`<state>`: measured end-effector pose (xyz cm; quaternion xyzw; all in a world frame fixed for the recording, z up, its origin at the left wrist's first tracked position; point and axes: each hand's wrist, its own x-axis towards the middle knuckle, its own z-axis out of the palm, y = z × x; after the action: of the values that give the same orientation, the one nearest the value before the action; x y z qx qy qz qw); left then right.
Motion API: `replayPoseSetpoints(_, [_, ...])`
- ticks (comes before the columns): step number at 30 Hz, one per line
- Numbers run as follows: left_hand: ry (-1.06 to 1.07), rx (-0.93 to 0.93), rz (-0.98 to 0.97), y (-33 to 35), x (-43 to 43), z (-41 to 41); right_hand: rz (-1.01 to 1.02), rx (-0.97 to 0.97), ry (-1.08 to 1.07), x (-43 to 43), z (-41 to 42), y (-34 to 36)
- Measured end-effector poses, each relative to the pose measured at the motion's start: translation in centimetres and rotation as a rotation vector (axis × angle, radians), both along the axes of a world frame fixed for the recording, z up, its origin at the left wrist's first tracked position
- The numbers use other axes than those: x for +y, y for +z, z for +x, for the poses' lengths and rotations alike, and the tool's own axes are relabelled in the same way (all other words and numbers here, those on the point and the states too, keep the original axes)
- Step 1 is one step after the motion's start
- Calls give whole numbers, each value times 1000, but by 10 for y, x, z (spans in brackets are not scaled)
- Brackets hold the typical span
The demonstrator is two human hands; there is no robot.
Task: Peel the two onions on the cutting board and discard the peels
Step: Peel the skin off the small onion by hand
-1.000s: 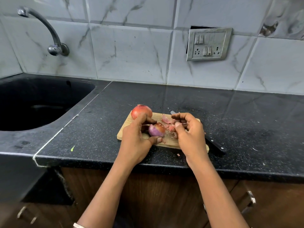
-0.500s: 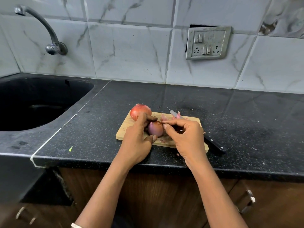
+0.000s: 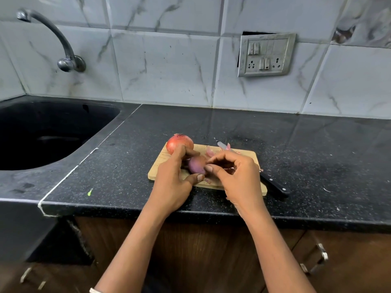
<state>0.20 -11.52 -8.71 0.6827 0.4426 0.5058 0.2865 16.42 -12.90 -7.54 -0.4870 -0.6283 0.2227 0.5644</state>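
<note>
At the near edge, two bare forearms are reaching up over the dark wooden cabinet fronts (image 3: 201,250) onto the black speckled counter (image 3: 211,127). The left hand (image 3: 175,182) is gripping the partly peeled onion (image 3: 196,164), its thumb curling under and its fingers wrapping over the top, holding the purple bulb just above the wooden cutting board (image 3: 160,166). The right hand (image 3: 239,178) is curling in, with thumb and forefinger tips pinching at the onion's right side; whether skin is caught between them cannot be told. A black-handled knife (image 3: 275,185) is lying across the board's right edge. Behind the left fingers, the unpeeled onion (image 3: 178,142) is sitting on the board's far left corner, with pink peels (image 3: 210,152) lying beside it. Farther left, the dark sink (image 3: 42,134) is sitting under a curved tap (image 3: 61,45).
</note>
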Motion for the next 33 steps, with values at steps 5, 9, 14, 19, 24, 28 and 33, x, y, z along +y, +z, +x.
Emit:
replayPoseSetpoints(5, [17,-6,10,1,-1,0,70,-253,-88,-1,-4,3])
replayPoseSetpoints(9, [41,-4,10,3,-3,0,48,-336,-83,-1,-5,2])
replayPoseSetpoints(14, [68,0,27,4,-4,0,25,-232,-113,-2,-4,3])
replayPoseSetpoints(19, [73,-10,18,5,-4,0,29,-203,-94,-4,-4,3])
replayPoseSetpoints(24, [71,-13,3,6,-4,-1,48,-272,-91,-4,-6,4])
replayPoseSetpoints(28, [84,-17,1,6,-4,0,41,-304,-90,-4,-7,3])
replayPoseSetpoints(33, [112,-36,-13,5,-3,-1,-50,-300,-59,-2,-9,2])
